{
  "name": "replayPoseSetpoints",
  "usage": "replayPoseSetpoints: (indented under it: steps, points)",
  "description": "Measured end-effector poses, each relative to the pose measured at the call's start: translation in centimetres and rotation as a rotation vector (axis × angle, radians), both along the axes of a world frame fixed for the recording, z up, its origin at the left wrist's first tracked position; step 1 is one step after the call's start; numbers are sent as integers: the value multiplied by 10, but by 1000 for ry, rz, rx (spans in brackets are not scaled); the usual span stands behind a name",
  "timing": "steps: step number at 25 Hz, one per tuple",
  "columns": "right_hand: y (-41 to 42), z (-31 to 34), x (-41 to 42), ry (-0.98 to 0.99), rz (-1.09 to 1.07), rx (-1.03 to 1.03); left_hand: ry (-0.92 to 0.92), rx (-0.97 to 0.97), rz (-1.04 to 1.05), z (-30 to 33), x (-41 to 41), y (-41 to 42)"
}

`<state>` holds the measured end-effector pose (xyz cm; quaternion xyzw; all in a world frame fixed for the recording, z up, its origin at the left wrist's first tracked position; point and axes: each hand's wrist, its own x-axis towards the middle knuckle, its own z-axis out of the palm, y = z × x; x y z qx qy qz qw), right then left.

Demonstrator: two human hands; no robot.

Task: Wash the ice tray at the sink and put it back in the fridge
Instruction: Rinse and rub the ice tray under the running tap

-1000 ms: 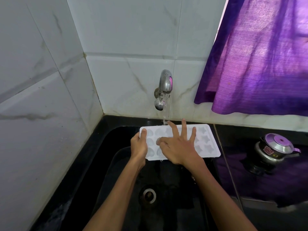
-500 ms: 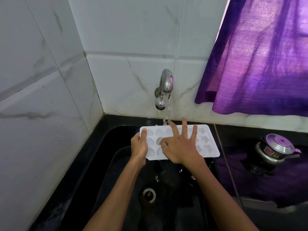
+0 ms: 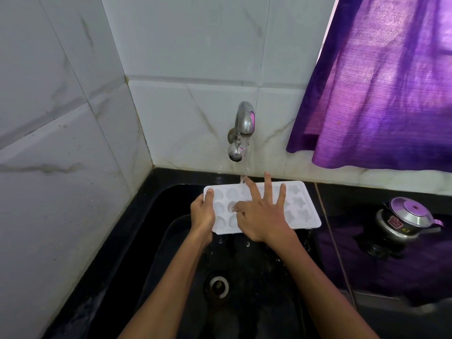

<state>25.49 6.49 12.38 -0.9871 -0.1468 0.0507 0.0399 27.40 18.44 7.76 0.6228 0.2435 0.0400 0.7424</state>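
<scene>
A white ice tray (image 3: 302, 207) with shaped cups is held level over the black sink (image 3: 171, 241), under the steel tap (image 3: 242, 129). A thin stream of water falls onto its far edge and drips off the near edge. My left hand (image 3: 202, 214) grips the tray's left end, thumb on top. My right hand (image 3: 263, 215) lies over the tray's middle, three fingers spread straight, and its thumb and forefinger rub inside one cup.
The sink drain (image 3: 218, 286) lies below the tray. A small steel kettle (image 3: 403, 222) stands on the black counter (image 3: 367, 277) at the right. A purple curtain (image 3: 381, 89) hangs above it. White tiled walls close off the left and back.
The tray and my left hand stay in place. My right hand's fingertips have shifted slightly within the tray's cups, and more water now drips from the near edge.
</scene>
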Motion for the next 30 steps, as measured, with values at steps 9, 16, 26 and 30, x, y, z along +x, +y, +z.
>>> replayPoseSetpoints:
  steps: [9,16,26,30]
  points:
    - [-15,-4,-22,-64,-39,164,6,-38,40,2,3,5]
    - [-2,-17,-33,-112,18,116,24,-67,47,3,-1,-1]
    - [1,-12,-33,-130,24,50,30,-47,35,3,-5,-1]
    - [-1,-10,-34,-145,0,-30,19,-43,39,4,-5,-2]
